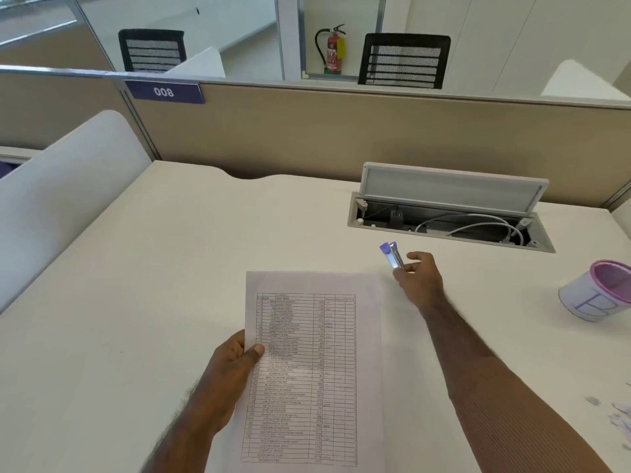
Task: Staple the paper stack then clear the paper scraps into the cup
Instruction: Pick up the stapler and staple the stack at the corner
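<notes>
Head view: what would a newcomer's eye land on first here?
Probably the paper stack with its printed table, centre foreground, pinched at its left edge by the left hand. Next, the right hand holding a purple stapler just beyond the stack's top right corner, and the pink-rimmed cup at far right.

Paper scraps point(619, 419) and cup point(601, 291) cut off at right edge.

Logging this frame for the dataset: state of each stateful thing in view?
paper stack: flat on desk, left edge pinched by left hand
stapler: lifted off desk, held in right hand
cup: upright, apart from both hands
paper scraps: loose on desk, right edge
cable box lid: open
</notes>
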`<state>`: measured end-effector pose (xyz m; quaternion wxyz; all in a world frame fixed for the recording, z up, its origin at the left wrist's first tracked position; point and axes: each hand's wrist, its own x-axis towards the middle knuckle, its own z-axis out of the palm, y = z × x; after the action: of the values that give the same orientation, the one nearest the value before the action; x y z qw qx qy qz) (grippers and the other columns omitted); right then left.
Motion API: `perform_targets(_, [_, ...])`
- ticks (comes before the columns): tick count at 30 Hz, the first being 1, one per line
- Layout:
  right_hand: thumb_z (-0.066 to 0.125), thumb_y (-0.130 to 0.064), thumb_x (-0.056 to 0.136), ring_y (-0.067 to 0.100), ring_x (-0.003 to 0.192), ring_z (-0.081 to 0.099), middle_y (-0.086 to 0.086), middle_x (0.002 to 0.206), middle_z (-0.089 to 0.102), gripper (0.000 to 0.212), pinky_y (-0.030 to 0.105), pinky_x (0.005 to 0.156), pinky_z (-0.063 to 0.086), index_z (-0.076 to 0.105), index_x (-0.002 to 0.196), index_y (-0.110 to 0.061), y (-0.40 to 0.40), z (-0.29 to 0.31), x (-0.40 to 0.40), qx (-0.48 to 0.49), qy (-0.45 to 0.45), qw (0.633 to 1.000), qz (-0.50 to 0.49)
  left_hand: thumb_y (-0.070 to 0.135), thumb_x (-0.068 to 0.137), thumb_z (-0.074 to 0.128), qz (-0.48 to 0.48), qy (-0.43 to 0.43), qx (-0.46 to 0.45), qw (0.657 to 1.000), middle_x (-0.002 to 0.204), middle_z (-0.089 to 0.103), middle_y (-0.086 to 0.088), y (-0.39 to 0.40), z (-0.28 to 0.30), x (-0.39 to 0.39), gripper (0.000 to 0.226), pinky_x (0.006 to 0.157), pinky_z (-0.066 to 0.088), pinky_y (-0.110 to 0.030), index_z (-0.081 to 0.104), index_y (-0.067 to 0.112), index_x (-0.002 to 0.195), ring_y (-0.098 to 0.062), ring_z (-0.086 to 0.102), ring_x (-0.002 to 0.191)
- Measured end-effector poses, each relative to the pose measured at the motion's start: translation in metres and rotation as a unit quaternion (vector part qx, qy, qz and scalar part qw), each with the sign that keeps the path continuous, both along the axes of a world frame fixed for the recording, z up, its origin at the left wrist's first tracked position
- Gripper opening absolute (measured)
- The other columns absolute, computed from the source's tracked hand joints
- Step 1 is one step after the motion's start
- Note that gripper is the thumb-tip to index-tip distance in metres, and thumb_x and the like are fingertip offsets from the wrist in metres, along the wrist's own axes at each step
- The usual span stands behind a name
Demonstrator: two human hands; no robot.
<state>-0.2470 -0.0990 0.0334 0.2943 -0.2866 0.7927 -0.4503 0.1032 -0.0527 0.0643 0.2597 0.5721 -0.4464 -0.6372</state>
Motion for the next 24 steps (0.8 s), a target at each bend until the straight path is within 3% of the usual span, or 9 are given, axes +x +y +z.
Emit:
perform_targets(2, [0.064,-0.003,0.085,0.027,0.083,0.068,0.008,0.094,0.064,0.043,0.039,0.078,0.059,0.048,0.123,-0.01,0.02,0.016,0.002,-0.058,-0.125,0.99,0.016,0.01,0.103,0.048,-0.004,0.002,-0.002,1.0,0.11,0.078,-0.007,0.0,0.006,0.001,0.026,0.089,0.059,-0.053,0.068,0.016,0.118,-0.03,0.076,0.097])
perform_targets(5, [0.059,0.001,0.09,0.024,0.093,0.067,0.008,0.103,0.061,0.041,0.036,0.088,0.057,0.05,0.127,-0.014,0.056,0.046,0.006,-0.092,-0.243,0.962,0.089,0.01,0.103,0.048,-0.012,-0.004,-0.01,1.0,0.108,0.079,-0.006,0.002,0.015,0.001,0.026,0.085,0.06,-0.051,0.068,0.016,0.118,-0.029,0.077,0.094])
perform_targets(8, [0.049,0.004,0.094,0.019,0.086,0.062,0.007,0.096,0.059,0.032,0.035,0.088,0.054,0.057,0.125,-0.003,0.093,0.071,0.01,-0.116,-0.328,0.926,0.146,0.011,0.103,0.048,-0.023,-0.008,-0.021,0.999,0.104,0.079,-0.003,0.004,0.025,0.0,0.025,0.078,0.063,-0.044,0.067,0.017,0.118,-0.027,0.077,0.091])
perform_targets(10, [0.043,0.005,0.095,0.017,0.078,0.058,0.005,0.094,0.057,0.032,0.034,0.08,0.054,0.059,0.123,-0.002,0.114,0.086,0.013,-0.121,-0.365,0.911,0.15,0.011,0.103,0.048,-0.029,-0.008,-0.025,0.999,0.103,0.08,-0.003,0.005,0.031,-0.002,0.025,0.076,0.063,-0.042,0.067,0.016,0.118,-0.027,0.077,0.09])
perform_targets(13, [0.042,-0.004,0.096,0.014,0.069,0.05,0.005,0.101,0.058,0.034,0.031,0.065,0.048,0.061,0.124,-0.007,0.139,0.105,0.012,-0.118,-0.373,0.908,0.151,0.01,0.103,0.048,-0.039,-0.005,-0.029,0.999,0.106,0.079,-0.006,0.006,0.037,-0.008,0.025,0.083,0.062,-0.049,0.067,0.014,0.119,-0.029,0.077,0.094])
perform_targets(16, [0.044,-0.035,0.097,0.014,0.066,0.046,0.002,0.095,0.061,0.041,0.031,0.061,0.04,0.063,0.124,-0.011,0.157,0.119,0.011,-0.105,-0.363,0.91,0.171,0.008,0.103,0.048,-0.048,0.006,-0.027,0.998,0.109,0.078,-0.008,0.005,0.039,-0.016,0.026,0.088,0.059,-0.054,0.068,0.014,0.119,-0.031,0.076,0.097])
perform_targets(19, [0.072,-0.058,0.073,0.014,0.066,0.051,0.002,0.087,0.06,0.065,0.029,0.061,0.045,0.066,0.115,-0.009,0.166,0.131,0.01,-0.096,-0.309,0.927,0.188,0.009,0.102,0.049,-0.065,0.007,-0.032,0.997,0.109,0.078,-0.008,0.007,0.039,-0.026,0.025,0.087,0.06,-0.051,0.069,0.015,0.117,-0.029,0.076,0.096])
perform_targets(21, [0.078,-0.05,0.07,0.016,0.068,0.06,0.005,0.084,0.063,0.059,0.027,0.063,0.052,0.067,0.115,-0.012,0.168,0.14,0.011,-0.071,-0.266,0.941,0.195,0.01,0.102,0.05,-0.077,0.008,-0.034,0.996,0.108,0.078,-0.007,0.009,0.039,-0.032,0.024,0.085,0.061,-0.049,0.068,0.015,0.118,-0.028,0.076,0.096])
perform_targets(24, [0.063,-0.013,0.09,0.016,0.059,0.064,0.01,0.075,0.065,0.025,0.022,0.049,0.048,0.065,0.115,-0.013,0.168,0.152,0.014,-0.04,-0.189,0.961,0.196,0.01,0.102,0.05,-0.094,0.007,-0.041,0.995,0.108,0.078,-0.007,0.011,0.042,-0.039,0.024,0.084,0.062,-0.047,0.068,0.013,0.118,-0.028,0.076,0.097])
